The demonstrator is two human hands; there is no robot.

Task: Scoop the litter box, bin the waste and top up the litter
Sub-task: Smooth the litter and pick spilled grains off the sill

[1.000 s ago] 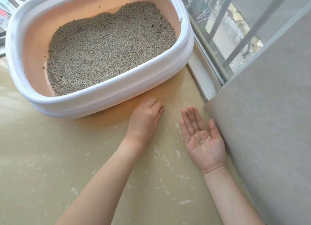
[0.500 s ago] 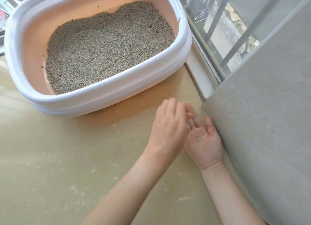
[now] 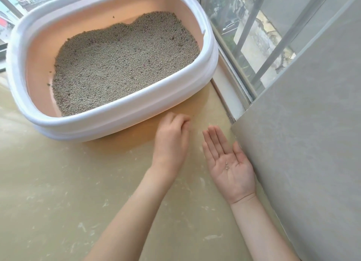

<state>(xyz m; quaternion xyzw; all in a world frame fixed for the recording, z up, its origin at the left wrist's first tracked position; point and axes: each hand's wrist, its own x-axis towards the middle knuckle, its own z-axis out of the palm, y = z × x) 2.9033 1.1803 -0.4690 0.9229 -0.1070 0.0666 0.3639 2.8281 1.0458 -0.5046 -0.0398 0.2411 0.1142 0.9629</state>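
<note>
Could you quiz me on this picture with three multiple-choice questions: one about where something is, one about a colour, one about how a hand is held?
1. Where do the few loose litter grains lie?
A. In the upturned palm of the right hand
B. On the window sill
C. On the rim of the litter box

2. What colour is the inside wall of the litter box?
A. Blue
B. Peach pink
C. Black

3. How is the left hand held?
A. Flat, palm up
B. Wrapped round a scoop
C. Back up, fingers curled down to the floor beside the box

Answers:
1. A, the grains sit in the middle of the open palm.
2. B, the wall above the grey litter is peach pink under a white rim.
3. C, its fingertips bend down near the box's front edge, though whether they pinch anything is hidden.
</note>
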